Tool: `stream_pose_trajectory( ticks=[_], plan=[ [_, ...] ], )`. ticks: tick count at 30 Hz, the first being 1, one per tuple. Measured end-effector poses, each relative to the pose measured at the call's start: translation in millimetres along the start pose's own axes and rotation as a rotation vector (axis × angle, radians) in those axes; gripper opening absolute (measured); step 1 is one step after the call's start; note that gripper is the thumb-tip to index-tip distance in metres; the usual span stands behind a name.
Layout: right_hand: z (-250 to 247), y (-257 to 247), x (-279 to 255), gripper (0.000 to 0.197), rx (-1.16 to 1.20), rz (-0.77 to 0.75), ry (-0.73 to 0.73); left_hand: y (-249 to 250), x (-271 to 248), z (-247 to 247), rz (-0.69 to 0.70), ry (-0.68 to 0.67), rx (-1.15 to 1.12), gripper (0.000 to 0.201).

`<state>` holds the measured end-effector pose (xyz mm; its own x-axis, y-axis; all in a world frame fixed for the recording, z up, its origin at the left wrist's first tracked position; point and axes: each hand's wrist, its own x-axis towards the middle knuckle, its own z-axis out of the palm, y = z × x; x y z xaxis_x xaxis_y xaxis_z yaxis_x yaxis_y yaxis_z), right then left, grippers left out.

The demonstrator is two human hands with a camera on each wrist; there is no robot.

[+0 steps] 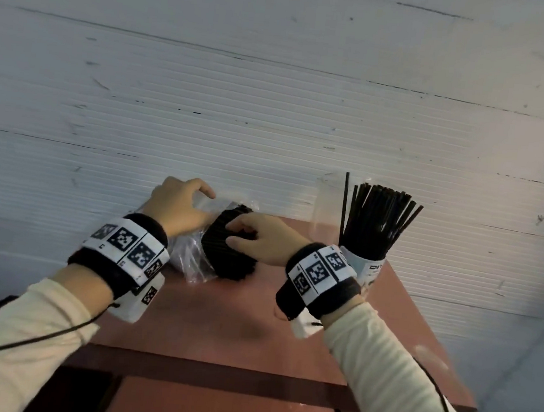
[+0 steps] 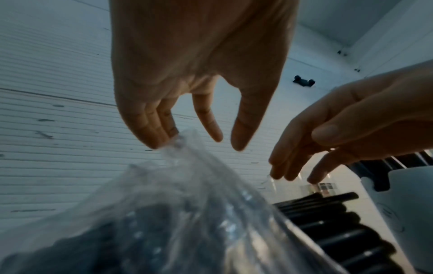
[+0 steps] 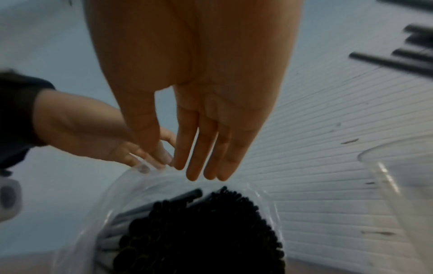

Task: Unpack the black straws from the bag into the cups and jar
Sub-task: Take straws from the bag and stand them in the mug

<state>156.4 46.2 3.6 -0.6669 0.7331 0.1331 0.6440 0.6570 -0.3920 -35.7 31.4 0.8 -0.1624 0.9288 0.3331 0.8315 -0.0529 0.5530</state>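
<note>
Reddish worktop [image 1: 253, 320] against white ribbed wall: left hand [image 1: 177, 206] pinches clear bag [image 1: 192, 261] mouth; right hand [image 1: 264, 241], fingers loose, reaches black straws [image 1: 226, 251] lying along the worktop, open ends toward the person; filled cup [image 1: 366, 268] at right, clear cup [image 1: 327, 204] just behind it.

Head view looks down from above; both wrist views, close up, share the bag [image 2: 187, 213].

We see a reddish-brown counter [image 1: 253, 320] set against a white ribbed wall. On it lie a clear plastic bag [image 1: 192, 258] packed with black straws [image 1: 229, 251], a white cup [image 1: 366, 268] bristling with straws, and a clear cup [image 1: 327, 204] behind it.
</note>
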Motion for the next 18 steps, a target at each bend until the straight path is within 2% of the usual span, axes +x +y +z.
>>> stream_pose_trajectory(
  ticks=[3,5,10,15,18],
  plan=[
    [14.6,-5.2,17.3,0.051,-0.104,0.008,-0.133,-14.2,-3.7,-2.0,-0.038,-0.094,-0.012,0.043],
    [23.8,-4.6,26.1,0.053,-0.133,0.027,-0.158,-19.8,-5.9,-4.6,-0.047,-0.116,-0.055,0.05],
    [28.8,-6.4,34.9,0.043,-0.148,-0.014,-0.077,-28.0,-6.2,-8.0,-0.065,-0.09,-0.104,0.052],
    [30.6,-5.1,37.4,0.04,-0.168,-0.063,-0.069,-30.1,-5.5,-9.9,-0.083,-0.075,-0.105,0.05],
    [31.0,-1.9,36.2,0.04,-0.088,-0.094,-0.039,-29.9,-6.9,-10.6,-0.081,-0.076,-0.126,0.05]
  ],
)
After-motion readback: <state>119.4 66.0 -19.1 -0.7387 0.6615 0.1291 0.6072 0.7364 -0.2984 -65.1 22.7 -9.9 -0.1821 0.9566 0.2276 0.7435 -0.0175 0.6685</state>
